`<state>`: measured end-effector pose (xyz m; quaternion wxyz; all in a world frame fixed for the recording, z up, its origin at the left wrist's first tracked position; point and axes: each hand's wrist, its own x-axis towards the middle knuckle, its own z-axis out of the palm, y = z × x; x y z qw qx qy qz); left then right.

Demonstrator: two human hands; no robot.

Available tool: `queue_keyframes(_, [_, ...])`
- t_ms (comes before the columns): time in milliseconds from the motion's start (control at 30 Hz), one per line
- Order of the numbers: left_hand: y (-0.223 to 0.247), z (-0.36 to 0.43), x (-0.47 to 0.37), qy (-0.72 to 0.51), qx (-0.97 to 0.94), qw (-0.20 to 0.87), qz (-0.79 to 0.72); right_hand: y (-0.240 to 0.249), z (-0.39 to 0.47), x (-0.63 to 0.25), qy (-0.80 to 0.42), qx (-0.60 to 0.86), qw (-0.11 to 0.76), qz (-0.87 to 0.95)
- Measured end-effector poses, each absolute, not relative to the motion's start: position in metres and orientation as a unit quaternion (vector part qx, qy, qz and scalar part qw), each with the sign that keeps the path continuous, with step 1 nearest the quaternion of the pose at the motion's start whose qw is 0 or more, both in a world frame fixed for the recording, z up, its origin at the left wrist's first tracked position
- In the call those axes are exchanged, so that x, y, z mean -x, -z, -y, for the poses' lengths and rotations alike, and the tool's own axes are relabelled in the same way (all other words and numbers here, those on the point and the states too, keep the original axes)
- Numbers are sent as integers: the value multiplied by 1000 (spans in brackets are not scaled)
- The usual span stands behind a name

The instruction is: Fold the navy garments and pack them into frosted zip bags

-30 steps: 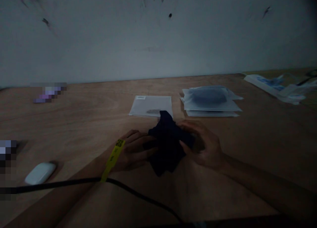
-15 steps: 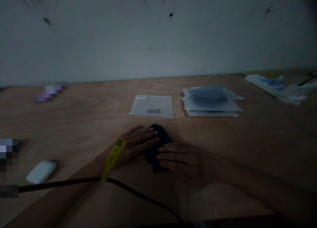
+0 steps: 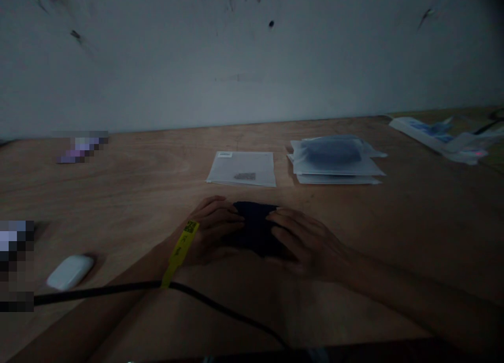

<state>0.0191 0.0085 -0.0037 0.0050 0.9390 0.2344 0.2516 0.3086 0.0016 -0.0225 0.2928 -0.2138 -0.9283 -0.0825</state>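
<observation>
A dark navy folded cloth lies on the wooden table between my two hands. My left hand holds its left side, fingers over the top and thumb near the front edge. On the opposite side, my right hand grips the cloth with bent fingers, its thumb low at the front. The cloth's outer edges are hidden under both hands. Just beyond it lies a flat, frosted zip bag with a small label and printed text. Right of that bag is a stack of frosted bags, the top one with something dark inside.
A black cable with a yellow tag crosses in front of my left forearm. To the left sits a white rounded case. A power strip and clear plastic are at the far right. The wall stands behind the table.
The cloth has gone from a narrow, slanted shape to a wider, shorter one between my hands. My right hand has moved slightly up and right, its fingers now at the cloth's right side.
</observation>
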Motion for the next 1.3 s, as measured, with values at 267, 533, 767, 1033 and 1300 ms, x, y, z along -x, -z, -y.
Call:
queue_keyframes(267, [6,-9,-14,-243,-916,39,-315,21,-10,-313,209,174,245,931])
queue_keyframes(533, [23,-54,0,-182,-875,-18,-449,19,-5,-311,125,75,292,945])
queue_keyframes(767, [27,-70,-6,-67,-884,-1,-463,18,-2,-306,100,61,315,942])
queue_keyframes(1033, [30,-52,-3,-129,-897,-138,-399,19,-2,-308,91,43,307,946])
queue_keyframes(1300, [15,-5,-18,-201,-908,-199,-308,20,-1,-308,94,30,310,946])
